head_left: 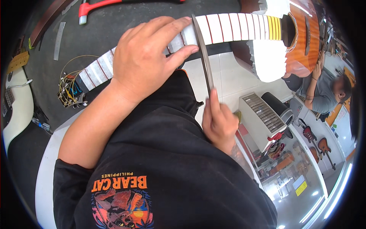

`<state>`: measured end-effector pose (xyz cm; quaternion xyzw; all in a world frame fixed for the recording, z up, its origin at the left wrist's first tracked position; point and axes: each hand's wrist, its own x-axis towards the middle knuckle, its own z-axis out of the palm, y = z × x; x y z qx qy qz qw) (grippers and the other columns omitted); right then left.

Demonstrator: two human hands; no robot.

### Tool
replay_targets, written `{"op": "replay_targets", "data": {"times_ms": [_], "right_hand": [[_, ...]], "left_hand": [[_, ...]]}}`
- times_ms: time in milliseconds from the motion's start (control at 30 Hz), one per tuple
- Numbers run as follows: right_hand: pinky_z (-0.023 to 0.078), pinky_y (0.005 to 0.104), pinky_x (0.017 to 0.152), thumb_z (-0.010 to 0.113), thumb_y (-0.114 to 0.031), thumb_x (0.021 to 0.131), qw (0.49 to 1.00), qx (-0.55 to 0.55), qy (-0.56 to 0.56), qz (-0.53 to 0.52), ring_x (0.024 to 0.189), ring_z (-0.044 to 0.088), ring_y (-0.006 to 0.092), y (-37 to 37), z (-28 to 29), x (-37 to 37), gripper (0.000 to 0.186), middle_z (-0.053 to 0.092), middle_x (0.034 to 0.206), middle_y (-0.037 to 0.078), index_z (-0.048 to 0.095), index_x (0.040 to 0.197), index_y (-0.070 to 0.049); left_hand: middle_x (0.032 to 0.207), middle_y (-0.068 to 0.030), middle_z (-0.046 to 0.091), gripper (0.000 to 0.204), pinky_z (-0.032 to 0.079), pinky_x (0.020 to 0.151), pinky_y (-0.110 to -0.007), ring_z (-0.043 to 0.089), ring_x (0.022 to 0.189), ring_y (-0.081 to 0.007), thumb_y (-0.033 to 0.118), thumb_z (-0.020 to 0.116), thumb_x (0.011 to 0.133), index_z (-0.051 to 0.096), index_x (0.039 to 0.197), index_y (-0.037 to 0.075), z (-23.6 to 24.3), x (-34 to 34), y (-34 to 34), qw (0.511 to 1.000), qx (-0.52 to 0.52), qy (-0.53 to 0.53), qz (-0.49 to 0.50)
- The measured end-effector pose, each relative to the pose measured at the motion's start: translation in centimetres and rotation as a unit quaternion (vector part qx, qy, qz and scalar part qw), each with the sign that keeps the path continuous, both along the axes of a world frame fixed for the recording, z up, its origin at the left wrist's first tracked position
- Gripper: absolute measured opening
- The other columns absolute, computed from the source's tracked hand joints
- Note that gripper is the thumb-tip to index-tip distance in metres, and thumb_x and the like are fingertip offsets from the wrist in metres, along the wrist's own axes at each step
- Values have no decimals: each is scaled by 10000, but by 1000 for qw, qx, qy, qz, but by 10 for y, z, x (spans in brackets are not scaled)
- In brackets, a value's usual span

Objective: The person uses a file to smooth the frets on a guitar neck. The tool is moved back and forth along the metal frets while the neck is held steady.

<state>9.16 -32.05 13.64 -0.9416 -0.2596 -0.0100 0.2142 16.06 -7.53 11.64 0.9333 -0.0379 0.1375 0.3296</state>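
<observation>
An acoustic guitar (305, 42) lies crosswise, its fretboard (237, 28) taped white between the frets, yellow near the soundhole; white masking (268, 63) covers part of the body. Wires coil at the headstock (70, 91). My left hand (146, 57) is closed over the neck's middle, index fingertip and thumb beside a long flat metal file (204, 57). The file crosses the fretboard upright in the view. My right hand (219, 120) grips its near end below the neck, index finger extended along it; the handle is hidden.
A red mallet (85, 8) and steel ruler (59, 40) lie on the dark bench (45, 68). A cream guitar body (17, 110) is at left. Right are a slotted tool box (259, 118), a glass case (289, 171), hanging guitars (324, 145) and a person in grey (320, 95).
</observation>
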Motion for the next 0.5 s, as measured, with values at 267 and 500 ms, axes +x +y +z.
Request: {"op": "replay_targets", "data": {"times_ms": [267,500], "right_hand": [[443,388,463,772,20,873,999,-54,2,-8,477,529,218,57,13,62,505,510,608,49,674,1364,-50],[437,359,441,784,42,818,1000,25,18,6,453,499,194,-4,-5,2,539,471,647,31,678,1344,-11]], "left_hand": [[1081,-99,761,461,570,817,-369,730,956,-283,272,889,768,753,1157,66,0,2,2,1000,12,-5,-5],[1074,-109,765,444,574,813,-365,738,932,-288,261,898,767,760,1138,61,1,3,1,1000,9,-12,-10]]}}
